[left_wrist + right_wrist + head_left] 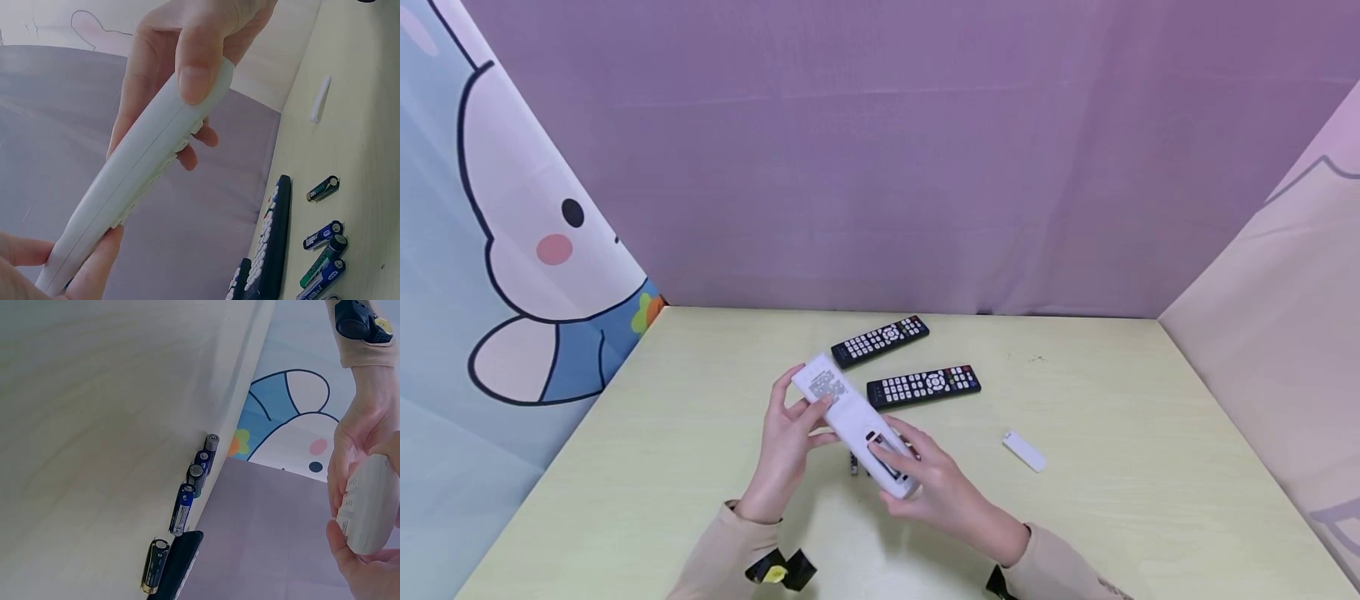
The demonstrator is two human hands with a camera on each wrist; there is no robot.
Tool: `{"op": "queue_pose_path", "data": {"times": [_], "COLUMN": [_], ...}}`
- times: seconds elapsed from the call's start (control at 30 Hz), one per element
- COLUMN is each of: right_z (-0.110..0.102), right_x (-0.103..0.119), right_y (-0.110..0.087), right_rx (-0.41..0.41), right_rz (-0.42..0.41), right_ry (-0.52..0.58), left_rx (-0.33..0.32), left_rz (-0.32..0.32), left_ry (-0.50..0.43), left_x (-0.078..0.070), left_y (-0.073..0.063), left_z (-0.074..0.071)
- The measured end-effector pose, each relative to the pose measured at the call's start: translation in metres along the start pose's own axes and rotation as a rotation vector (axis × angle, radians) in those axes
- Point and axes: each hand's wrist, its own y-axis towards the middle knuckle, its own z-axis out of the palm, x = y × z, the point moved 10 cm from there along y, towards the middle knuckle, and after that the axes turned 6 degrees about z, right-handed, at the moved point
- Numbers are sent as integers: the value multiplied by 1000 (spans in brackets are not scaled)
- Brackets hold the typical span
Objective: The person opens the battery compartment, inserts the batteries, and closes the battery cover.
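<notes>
Both hands hold a white remote control above the table, its labelled back turned up and its battery compartment uncovered. At the label end, my left hand grips it, thumb on the back and fingers beneath. My right hand grips the other end, with the thumb over the compartment and the fingers wrapped around the button side, as the left wrist view shows. The thumb partly hides what lies in the compartment. A white battery cover lies on the table to the right.
Two black remotes lie buttons up behind the hands. Several batteries lie loose on the table below the white remote, among them a dark one and a blue one. A purple cloth hangs behind the table.
</notes>
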Motion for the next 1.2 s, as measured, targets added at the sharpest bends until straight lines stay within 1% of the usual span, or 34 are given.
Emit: {"op": "queue_pose_path", "data": {"times": [0.13, 0.27, 0.4, 0.57, 0.63, 0.77, 0.97, 1.07, 1.2], "right_z": [2, 4, 7, 10, 9, 8, 5, 5, 5], "right_x": [-2, -5, -9, -15, -16, -18, -22, -28, -40], "right_y": [-1, -2, -2, -3, -3, -3, -3, -3, -6], "right_rx": [8, 31, 61, 98, 101, 104, 114, 128, 134], "right_rz": [15, 54, 112, 193, 215, 237, 276, 321, 418], "right_ry": [26, 49, 73, 144, 162, 156, 125, 144, 187], "left_rx": [1, 5, 2, -12, -12, -11, -22, -24, -24], "left_rz": [-12, -11, -9, -21, -24, -22, -42, -48, -50], "left_ry": [3, -1, -6, -5, 0, 6, -12, -6, 16], "left_x": [1, 1, 3, 5, 6, 7, 10, 10, 9], "left_y": [0, 1, 1, 1, 1, 0, 0, 0, 0], "left_z": [-1, -1, -2, -5, -6, -8, -12, -15, -19]}}
